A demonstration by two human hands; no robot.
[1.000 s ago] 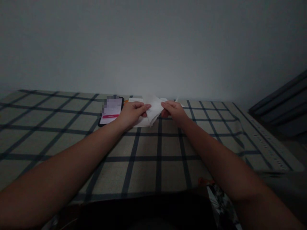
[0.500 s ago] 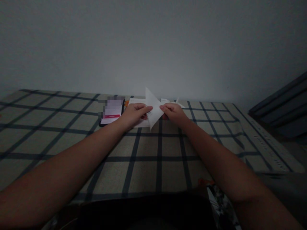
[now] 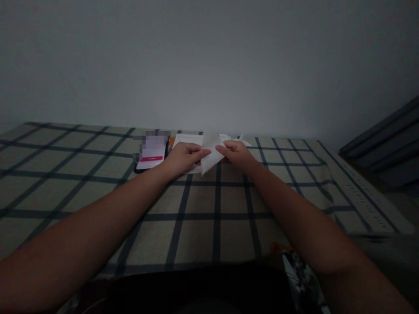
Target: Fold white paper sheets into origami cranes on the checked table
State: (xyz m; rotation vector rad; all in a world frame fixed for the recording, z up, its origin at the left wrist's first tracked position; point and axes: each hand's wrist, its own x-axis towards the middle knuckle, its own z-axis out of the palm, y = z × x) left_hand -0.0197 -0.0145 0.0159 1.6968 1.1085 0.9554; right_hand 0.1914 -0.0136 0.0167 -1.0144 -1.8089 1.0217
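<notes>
A folded piece of white paper (image 3: 210, 158) is held up between my two hands, above the checked cloth. My left hand (image 3: 186, 156) pinches its left side, thumb on the near face. On the right side, my right hand (image 3: 237, 153) pinches it the same way, and the two thumb tips are close together. The paper's upper part is blurred. Behind my hands, a white printed sheet (image 3: 187, 138) lies on the cloth, partly hidden by them.
A phone (image 3: 152, 152) with a lit screen lies left of my left hand. Small white paper pieces (image 3: 245, 141) lie behind my right hand. The checked cloth (image 3: 199, 240) covers the surface up to a grey wall (image 3: 209, 65). Dark folded fabric hangs at the right.
The paper's pointed top has tipped down and the paper looks smaller. Both thumbs are slightly lower, with their tips closer together. The hold of both hands is kept.
</notes>
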